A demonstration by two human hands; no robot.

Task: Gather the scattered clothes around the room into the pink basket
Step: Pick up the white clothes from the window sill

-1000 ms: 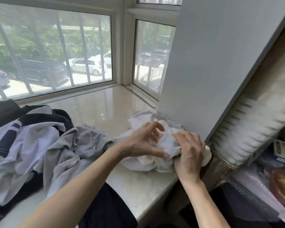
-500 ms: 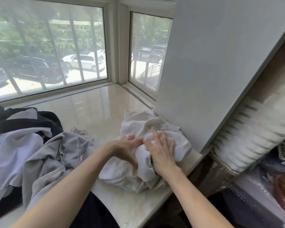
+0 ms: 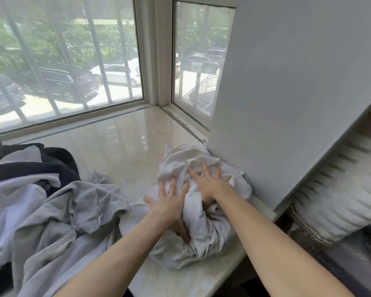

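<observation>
Both hands on the white bundle at the sill's right end.

I see my left hand (image 3: 169, 205) laid on the near-left side of the white cloth (image 3: 204, 213), fingers spread flat on top and the thumb tucked down into a fold, so it pinches the fabric loosely. My right hand (image 3: 209, 185) presses on the top of the same bundle with fingers splayed wide; its thumb is buried in the cloth, so I cannot tell whether it grips. The cloth sits bunched on the marble sill (image 3: 124, 142), touching the grey wall (image 3: 287, 103) on the right. To the left lies a grey garment (image 3: 73, 209), with a dark one (image 3: 30, 161) farther left. The pink basket does not appear in my view.
</observation>
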